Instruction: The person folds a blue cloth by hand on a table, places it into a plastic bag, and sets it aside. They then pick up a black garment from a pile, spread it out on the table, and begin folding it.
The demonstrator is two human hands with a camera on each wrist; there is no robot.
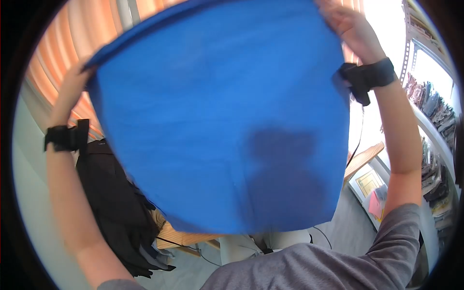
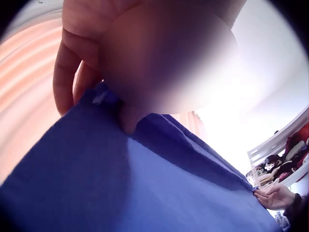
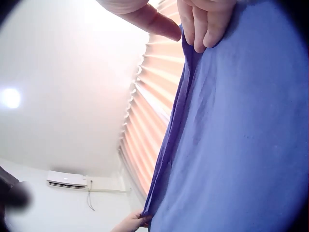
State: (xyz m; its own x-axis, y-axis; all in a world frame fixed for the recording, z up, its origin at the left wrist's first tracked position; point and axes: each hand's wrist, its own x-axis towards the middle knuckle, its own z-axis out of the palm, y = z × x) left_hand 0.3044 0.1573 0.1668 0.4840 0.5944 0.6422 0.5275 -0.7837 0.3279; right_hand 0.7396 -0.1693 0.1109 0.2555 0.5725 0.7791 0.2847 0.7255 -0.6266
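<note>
Blue cloth [image 1: 217, 121] spread flat (no fold yet), top corners pinched by left hand [image 1: 72, 89] and right hand [image 1: 349, 26], held aloft.

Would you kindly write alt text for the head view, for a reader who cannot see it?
A blue cloth is held up, spread wide, the left hand and right hand gripping its top corners. Orange blinds hang behind.

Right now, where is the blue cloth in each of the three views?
Head: blue cloth fills the middle, gripped at both top corners.
Left wrist: blue cloth covers the lower half.
Right wrist: blue cloth fills the right side.
Shared landmark: orange blind behind the cloth, in every view.
</note>
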